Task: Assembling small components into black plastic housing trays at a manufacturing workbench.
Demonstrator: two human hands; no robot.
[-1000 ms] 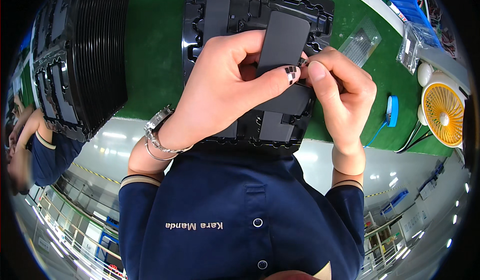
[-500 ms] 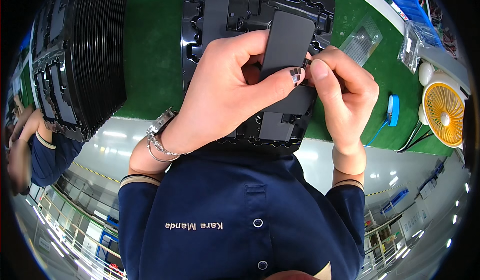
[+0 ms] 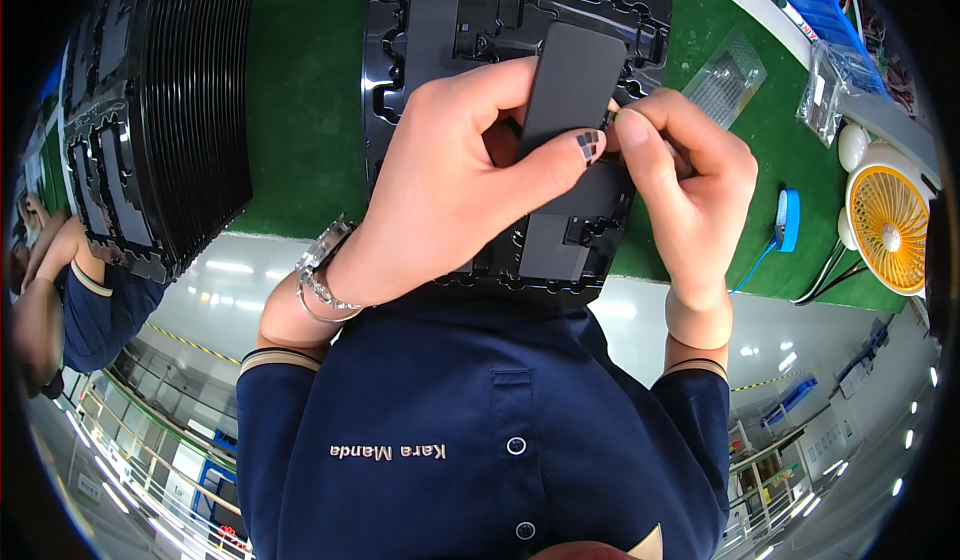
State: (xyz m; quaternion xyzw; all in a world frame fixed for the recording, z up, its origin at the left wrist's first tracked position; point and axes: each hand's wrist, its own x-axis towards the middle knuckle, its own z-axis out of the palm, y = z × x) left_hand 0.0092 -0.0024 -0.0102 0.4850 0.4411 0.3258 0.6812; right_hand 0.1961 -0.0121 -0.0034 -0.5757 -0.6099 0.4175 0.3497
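Observation:
A flat, dark grey rectangular block (image 3: pixel 572 75) with rounded corners is tilted up above the tray, gripped between the thumb and fingers of my left hand (image 3: pixel 450 165). At the block's right edge, the thumb and forefinger of my right hand (image 3: pixel 685 165) pinch together on a small dark tab (image 3: pixel 609 120), mostly hidden by the fingertips. Below both hands lies a black moulded plastic tray (image 3: pixel 385 50) with shaped pockets. Similar dark grey blocks rest in it, one at its upper left (image 3: pixel 432 35) and one near its front edge (image 3: pixel 552 250), partly covered by my hand and wrist.
A tall stack of black trays (image 3: pixel 200 100) stands on the left of the green mat (image 3: pixel 300 80). To the right are a clear plastic bag (image 3: pixel 725 80), a blue cabled device (image 3: pixel 788 220), a yellow fan (image 3: pixel 887 228) and a blue bin (image 3: pixel 825 5). Another person's arm (image 3: pixel 60 260) shows at far left.
Both hands have shifted very slightly, with the block tilted a little more. My right fingertips have moved slightly up and left along its edge.

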